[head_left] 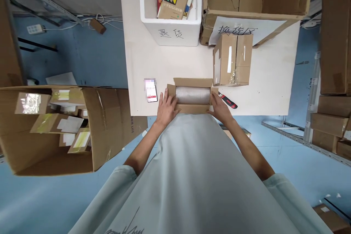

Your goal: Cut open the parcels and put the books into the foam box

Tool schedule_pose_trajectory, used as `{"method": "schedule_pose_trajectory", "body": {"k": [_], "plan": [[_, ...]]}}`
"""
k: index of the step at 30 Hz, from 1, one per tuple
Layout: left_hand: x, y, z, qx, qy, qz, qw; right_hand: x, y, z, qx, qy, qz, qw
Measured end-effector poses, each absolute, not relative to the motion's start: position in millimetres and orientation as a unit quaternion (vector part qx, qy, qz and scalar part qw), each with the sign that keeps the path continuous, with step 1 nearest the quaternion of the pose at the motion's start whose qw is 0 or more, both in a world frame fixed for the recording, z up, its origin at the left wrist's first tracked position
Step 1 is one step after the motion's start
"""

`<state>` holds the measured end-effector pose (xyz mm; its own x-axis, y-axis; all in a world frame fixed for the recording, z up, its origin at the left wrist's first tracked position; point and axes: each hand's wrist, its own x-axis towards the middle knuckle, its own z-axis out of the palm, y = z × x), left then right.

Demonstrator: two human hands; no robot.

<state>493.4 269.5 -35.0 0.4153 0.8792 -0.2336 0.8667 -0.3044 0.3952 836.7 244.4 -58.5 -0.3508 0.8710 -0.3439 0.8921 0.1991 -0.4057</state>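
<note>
A small open cardboard box [192,81] sits at the near edge of the white table [268,80]. Inside it lies something wrapped in bubble wrap [192,95]. My left hand [166,108] rests against the box's left side flap, fingers stretched along it. My right hand [221,108] presses on the box's right side, fingers laid against the flap. Both hands touch the box from opposite ends.
A red-handled cutter [228,101] lies just right of the box, a phone [151,92] just left. A taped carton [232,59] stands behind. A white foam bin [171,25] with books and a large labelled carton [255,3] sit at the back. A big carton of parcels [52,128] stands at left.
</note>
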Motion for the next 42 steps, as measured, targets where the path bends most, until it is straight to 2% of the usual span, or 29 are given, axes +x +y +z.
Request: {"method": "schedule_pose_trajectory", "body": {"k": [6, 10, 19, 30, 37, 42], "plan": [[488.6, 274.1, -34.3, 0.774, 0.587, 0.026, 0.233, 807.6, 260.5, -50.3, 0.543, 0.796, -0.265, 0.034], [515.1, 286.8, -37.5, 0.739, 0.627, 0.044, 0.243, 787.2, 277.7, -43.9, 0.523, 0.816, -0.237, 0.069], [576.3, 330.9, -50.9, 0.821, 0.525, -0.088, 0.206, 780.2, 304.0, -56.3, 0.519, 0.812, -0.236, 0.119], [563.1, 320.1, -61.4, 0.799, 0.536, -0.090, 0.258, 780.3, 291.3, -69.8, 0.531, 0.803, -0.264, 0.054], [563.4, 330.1, -63.6, 0.796, 0.547, -0.099, 0.237, 780.8, 291.9, -68.1, 0.533, 0.797, -0.278, 0.054], [566.4, 340.8, -49.7, 0.810, 0.513, -0.150, 0.241, 780.2, 294.5, -66.2, 0.534, 0.798, -0.270, 0.070]]}}
